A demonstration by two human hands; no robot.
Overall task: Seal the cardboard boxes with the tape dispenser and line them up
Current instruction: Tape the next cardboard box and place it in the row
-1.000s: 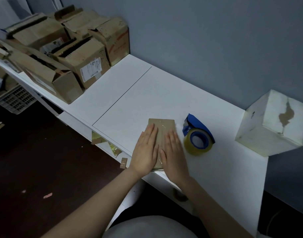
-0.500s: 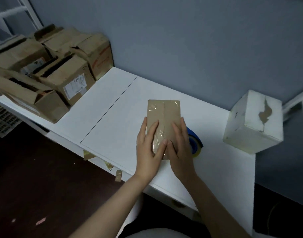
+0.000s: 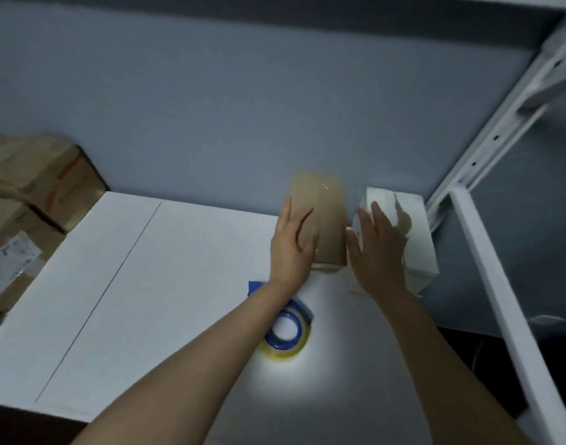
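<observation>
A small flat brown box [image 3: 326, 216], wrapped in clear tape, stands upright at the back of the white shelf [image 3: 153, 284], against the grey wall. My left hand [image 3: 292, 248] rests on its left face with straight fingers. My right hand [image 3: 376, 252] hovers by its right side, fingers spread, in front of the white box [image 3: 413, 232]. The white box has a torn patch and sits right of the brown one. The blue tape dispenser [image 3: 283, 332] with its yellowish roll lies on the shelf under my left forearm.
Several brown cardboard boxes [image 3: 34, 200] are stacked at the shelf's left end. A white metal rack upright [image 3: 499, 130] and rail [image 3: 496, 300] bound the right side. The shelf's front edge is at lower left, with dark floor beyond.
The brown box went from lying flat near the shelf's front edge to standing at the back beside the white box. Both hands moved with it, and my view swung right.
</observation>
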